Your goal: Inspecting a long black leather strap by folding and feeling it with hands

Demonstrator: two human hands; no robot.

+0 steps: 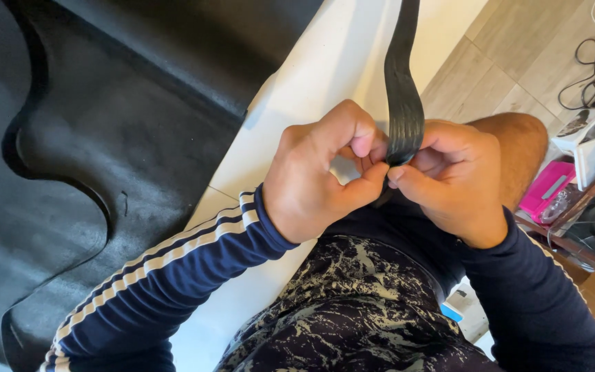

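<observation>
Pinching a ribbed black strip (403, 103) between thumbs and forefingers, both hands, left hand (318, 172) and right hand (459, 179), grip its lower end at centre; it runs toward twelve o'clock over the white table (325, 76). Keeping the grips close together looks steadiest.

Bright, even daylight fills the scene, strongest on the white table (325, 76) at the far middle. The black sheet (105, 138) on the left shows a soft sheen; the hands cast mild shadows, and focus is sharp throughout
</observation>
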